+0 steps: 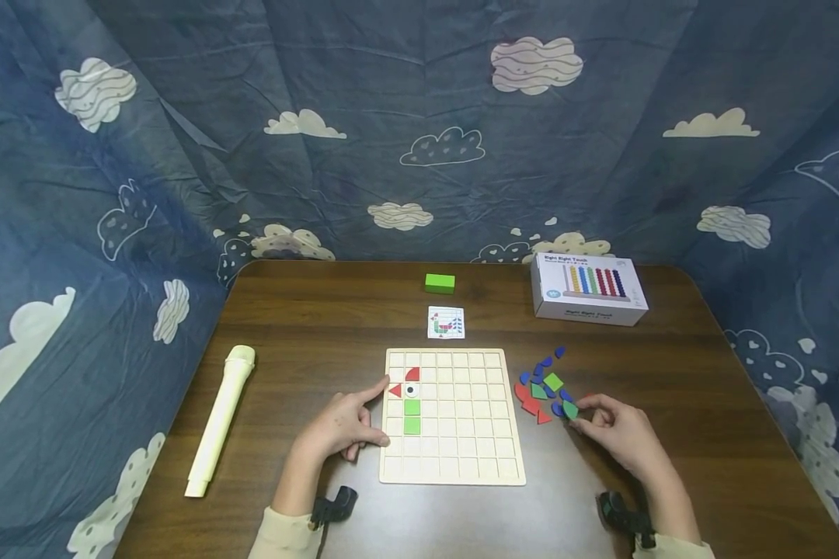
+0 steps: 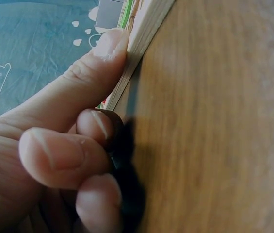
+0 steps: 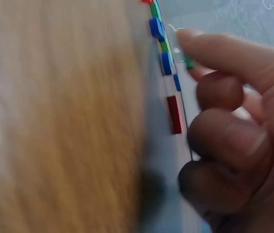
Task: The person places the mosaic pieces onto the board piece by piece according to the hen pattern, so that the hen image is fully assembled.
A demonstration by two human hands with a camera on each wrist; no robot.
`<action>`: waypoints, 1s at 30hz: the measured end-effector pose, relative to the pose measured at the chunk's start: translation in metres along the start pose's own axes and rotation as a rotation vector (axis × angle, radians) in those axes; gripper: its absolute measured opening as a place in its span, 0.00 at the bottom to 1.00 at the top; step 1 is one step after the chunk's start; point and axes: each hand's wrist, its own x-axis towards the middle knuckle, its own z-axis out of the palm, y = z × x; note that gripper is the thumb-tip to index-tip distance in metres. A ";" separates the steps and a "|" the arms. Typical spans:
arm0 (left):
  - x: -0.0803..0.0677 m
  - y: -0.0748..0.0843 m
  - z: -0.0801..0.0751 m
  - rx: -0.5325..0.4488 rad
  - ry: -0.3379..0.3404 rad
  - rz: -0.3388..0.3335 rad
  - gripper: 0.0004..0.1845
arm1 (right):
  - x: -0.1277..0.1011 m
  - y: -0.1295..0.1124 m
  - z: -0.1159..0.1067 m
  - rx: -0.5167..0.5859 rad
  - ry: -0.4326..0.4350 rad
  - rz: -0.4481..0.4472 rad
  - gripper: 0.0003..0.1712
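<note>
A pale wooden grid board [image 1: 447, 458] lies on the table. On its left side sit a red quarter-round piece [image 1: 412, 374], a red triangle [image 1: 395, 390], an eye piece [image 1: 411, 390] and two green squares [image 1: 412, 416]. My left hand [image 1: 340, 423] touches the board's left edge with index finger and thumb spread apart, the other fingers loosely bent. To the right of the board, my right hand [image 1: 618, 431] pinches a green piece [image 1: 569, 409] with one rounded side between thumb and index finger. That piece [image 3: 189, 63] is mostly covered by fingers in the right wrist view.
Loose blue [image 1: 547, 362], red [image 1: 522, 394] and green pieces [image 1: 553, 382] lie right of the board. Behind the board are a picture card [image 1: 446, 323] and a green block [image 1: 440, 283]. A printed box [image 1: 587, 291] stands back right; a cream-coloured microphone-shaped stick [image 1: 218, 427] lies left.
</note>
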 end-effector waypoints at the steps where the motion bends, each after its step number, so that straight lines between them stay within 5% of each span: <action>1: 0.000 0.000 0.000 -0.001 0.000 0.000 0.55 | -0.002 -0.003 0.001 0.013 0.019 -0.009 0.21; 8: -0.001 0.000 0.000 0.005 -0.003 -0.004 0.56 | -0.012 -0.042 0.017 0.108 0.104 -0.167 0.16; 20: 0.000 0.002 -0.001 0.032 -0.009 -0.004 0.56 | -0.014 -0.124 0.055 0.176 0.077 -0.398 0.14; 30: 0.000 -0.001 -0.001 0.002 -0.015 0.058 0.55 | -0.022 -0.166 0.106 0.192 -0.017 -0.415 0.14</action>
